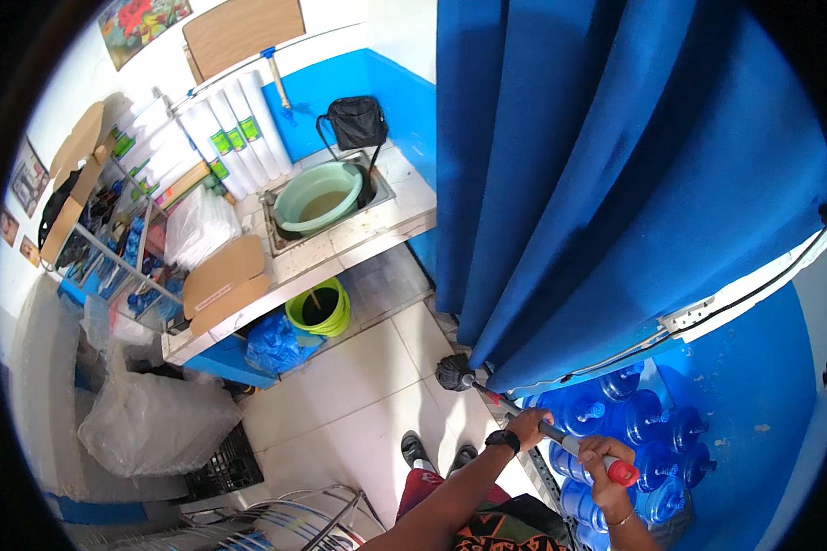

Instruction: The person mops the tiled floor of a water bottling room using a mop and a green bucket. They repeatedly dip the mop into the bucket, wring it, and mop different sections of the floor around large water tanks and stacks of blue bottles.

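Note:
A mop (560,437) slants across the lower middle, from its dark grey head (453,372) on the floor by the curtain's hem to a red cap at the handle's top. My left hand (527,428), with a black watch on its wrist, is closed around the handle partway along. Closer to the red end, my right hand (605,459), with a thin bracelet, grips the same handle. Several blue water jugs (636,415) stand just right of and below the handle. The mop head's strands are bunched, and the floor right under them is hidden.
A long blue curtain (560,165) hangs at the right. To the left, a tiled counter (358,237) bears a green basin (318,196) and a black bag (356,122). Below it stand a lime bucket (338,312) and a blue plastic bag (280,343). Clear wrapped bundles (156,418) lean at left.

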`<action>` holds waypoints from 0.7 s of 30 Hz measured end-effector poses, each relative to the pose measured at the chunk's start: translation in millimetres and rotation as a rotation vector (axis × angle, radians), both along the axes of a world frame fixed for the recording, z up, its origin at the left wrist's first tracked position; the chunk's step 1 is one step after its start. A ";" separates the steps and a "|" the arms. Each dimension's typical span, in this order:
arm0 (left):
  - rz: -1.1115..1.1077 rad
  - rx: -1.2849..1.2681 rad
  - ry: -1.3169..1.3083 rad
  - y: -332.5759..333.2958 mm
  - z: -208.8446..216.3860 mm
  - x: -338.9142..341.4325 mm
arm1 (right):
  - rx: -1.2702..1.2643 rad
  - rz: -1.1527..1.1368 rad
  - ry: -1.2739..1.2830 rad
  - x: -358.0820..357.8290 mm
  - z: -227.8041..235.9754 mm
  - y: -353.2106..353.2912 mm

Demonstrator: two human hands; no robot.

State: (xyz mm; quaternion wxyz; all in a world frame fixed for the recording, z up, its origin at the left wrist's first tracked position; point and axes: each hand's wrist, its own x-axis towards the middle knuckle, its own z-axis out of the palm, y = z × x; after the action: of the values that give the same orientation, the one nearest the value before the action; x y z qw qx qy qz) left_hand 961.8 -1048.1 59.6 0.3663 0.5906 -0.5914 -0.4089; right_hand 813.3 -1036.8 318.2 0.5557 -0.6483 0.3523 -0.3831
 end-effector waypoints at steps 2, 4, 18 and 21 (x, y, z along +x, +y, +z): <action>-0.051 -0.076 -0.021 -1.0 0.1 -0.2 | -0.027 0.007 0.004 -0.5 -1.7 4.2; -0.040 -0.048 -0.031 10.4 4.2 4.4 | -0.078 0.079 0.015 4.4 1.3 5.2; 0.552 0.164 0.064 194.6 37.9 101.7 | -0.008 0.828 -0.062 131.8 -6.4 35.3; 0.676 0.334 0.040 232.4 20.8 112.2 | 0.063 0.941 -0.142 148.8 -33.6 50.7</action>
State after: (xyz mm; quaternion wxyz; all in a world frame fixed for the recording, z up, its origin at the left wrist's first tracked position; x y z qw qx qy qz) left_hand 1074.0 -815.7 80.4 0.3907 0.7958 -0.2810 -0.3675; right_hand 962.1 -986.1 284.6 0.7110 -0.6924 -0.0069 -0.1224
